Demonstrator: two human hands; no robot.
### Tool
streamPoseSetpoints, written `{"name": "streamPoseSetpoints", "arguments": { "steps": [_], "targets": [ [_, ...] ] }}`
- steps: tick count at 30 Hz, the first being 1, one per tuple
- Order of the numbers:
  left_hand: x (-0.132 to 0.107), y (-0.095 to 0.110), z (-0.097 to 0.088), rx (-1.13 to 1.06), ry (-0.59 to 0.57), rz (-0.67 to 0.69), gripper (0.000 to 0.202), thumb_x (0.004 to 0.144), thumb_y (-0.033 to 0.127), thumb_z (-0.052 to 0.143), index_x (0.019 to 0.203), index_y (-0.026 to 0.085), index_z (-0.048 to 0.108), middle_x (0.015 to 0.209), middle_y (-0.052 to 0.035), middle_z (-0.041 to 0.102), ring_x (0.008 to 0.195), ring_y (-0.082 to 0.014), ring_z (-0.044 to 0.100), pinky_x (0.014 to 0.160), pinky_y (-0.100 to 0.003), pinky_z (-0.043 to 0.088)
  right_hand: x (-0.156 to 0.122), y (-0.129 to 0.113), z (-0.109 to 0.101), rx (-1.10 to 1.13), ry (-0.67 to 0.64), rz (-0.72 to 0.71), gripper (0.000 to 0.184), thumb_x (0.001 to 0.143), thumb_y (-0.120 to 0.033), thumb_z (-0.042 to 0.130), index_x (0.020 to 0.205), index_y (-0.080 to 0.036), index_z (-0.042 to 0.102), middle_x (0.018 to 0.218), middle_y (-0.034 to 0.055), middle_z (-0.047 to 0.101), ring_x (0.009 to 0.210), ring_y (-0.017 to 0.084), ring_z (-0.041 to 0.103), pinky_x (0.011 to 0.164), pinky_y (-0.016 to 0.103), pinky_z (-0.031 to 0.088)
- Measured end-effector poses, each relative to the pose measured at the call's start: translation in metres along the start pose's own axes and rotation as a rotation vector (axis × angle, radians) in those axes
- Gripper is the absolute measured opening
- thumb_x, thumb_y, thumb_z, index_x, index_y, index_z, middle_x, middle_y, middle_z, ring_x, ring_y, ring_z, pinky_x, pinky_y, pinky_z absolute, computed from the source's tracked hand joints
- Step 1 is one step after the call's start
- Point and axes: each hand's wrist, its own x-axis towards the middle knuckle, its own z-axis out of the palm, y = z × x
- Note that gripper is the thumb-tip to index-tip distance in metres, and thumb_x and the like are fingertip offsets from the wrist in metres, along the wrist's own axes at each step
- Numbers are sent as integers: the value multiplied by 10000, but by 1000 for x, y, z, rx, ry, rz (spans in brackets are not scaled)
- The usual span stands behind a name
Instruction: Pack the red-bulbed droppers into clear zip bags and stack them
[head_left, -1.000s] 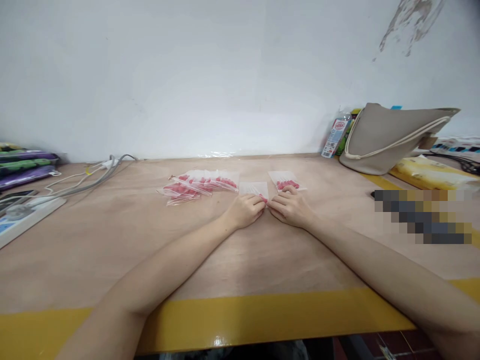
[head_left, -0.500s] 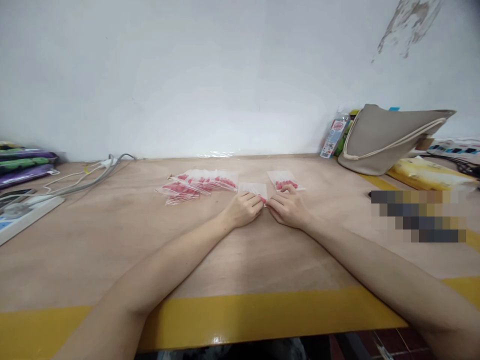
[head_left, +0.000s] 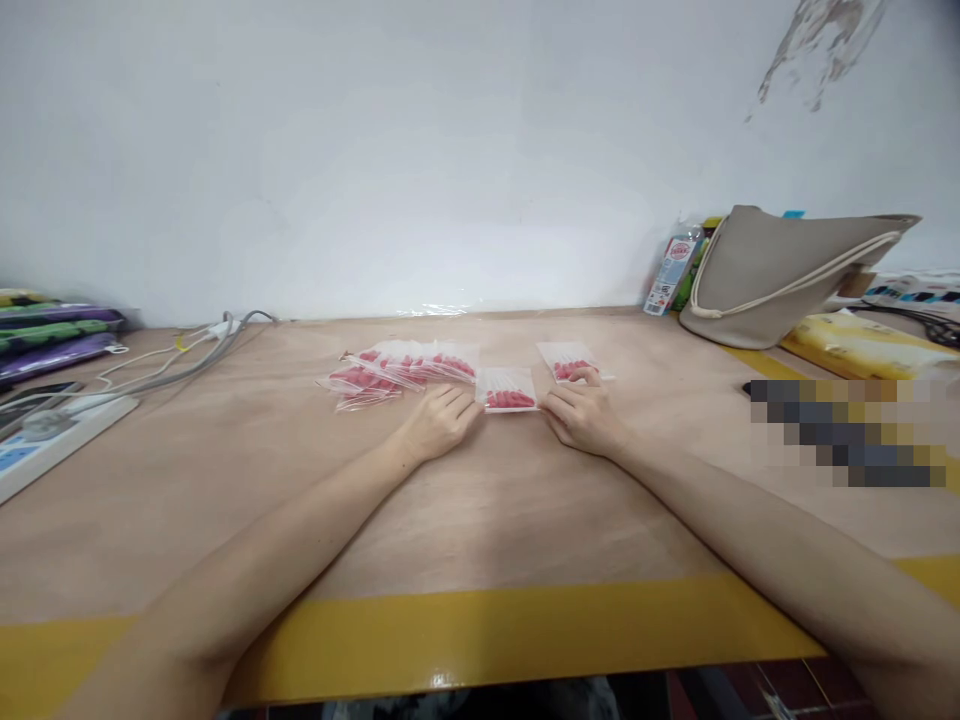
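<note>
A small clear bag with red pieces in it lies flat on the brown table, between my hands. My left hand rests on the table with its fingers stretched out. Its fingertips are at the bag's left edge and hold nothing. My right hand is curled, thumb and fingers pinching the bag's right edge. One finger reaches up to a second small bag of red pieces behind it. A pile of filled bags lies just left of my left hand.
A beige handbag and a small bottle stand at the back right, with a yellow packet beside them. Grey cables and a white power strip lie on the left. Yellow tape marks the table's near edge.
My left hand has slid left off the small bag, which now shows its row of red pieces. My right hand has stayed at the bag's right edge.
</note>
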Motion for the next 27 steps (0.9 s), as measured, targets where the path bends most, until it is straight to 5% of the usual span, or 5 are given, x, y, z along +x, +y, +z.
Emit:
{"name": "streamPoseSetpoints", "arguments": {
  "steps": [9,14,17,22,27],
  "targets": [
    [0,4,2,22,-2,-34,337,929,157,330,651,146,519,582,-40,538,574,-154,515,578,-292,396,0,2,1,-3,-24,52,212,865,-187,418,716,-165,567,662,24,588,673,138,524,794,334,284],
    [6,12,0,-8,-34,-11,312,930,145,318,728,148,556,623,-43,568,614,-152,534,623,-290,416,2,-2,2,72,-53,26,193,843,-326,503,936,-185,597,899,66,627,780,166,556,662,287,326],
    [9,11,-3,-94,-69,8,273,927,247,360,810,162,592,718,-53,623,697,-166,563,675,-301,431,2,-8,6,44,-25,79,132,843,-222,482,892,-211,604,904,31,635,678,126,552,553,262,300],
    [3,-8,0,-91,-130,-257,370,852,285,431,1183,141,511,1160,-124,574,1096,-280,482,953,-459,321,3,-4,10,136,123,341,127,819,-135,422,840,-183,538,894,70,634,704,156,571,535,256,355],
    [-3,-26,18,18,-171,-459,420,796,228,476,1200,118,505,1220,-168,521,1169,-321,427,1023,-529,211,-3,32,9,275,290,599,94,825,-175,421,845,-203,509,939,101,611,838,205,584,664,312,443]
  ]
}}
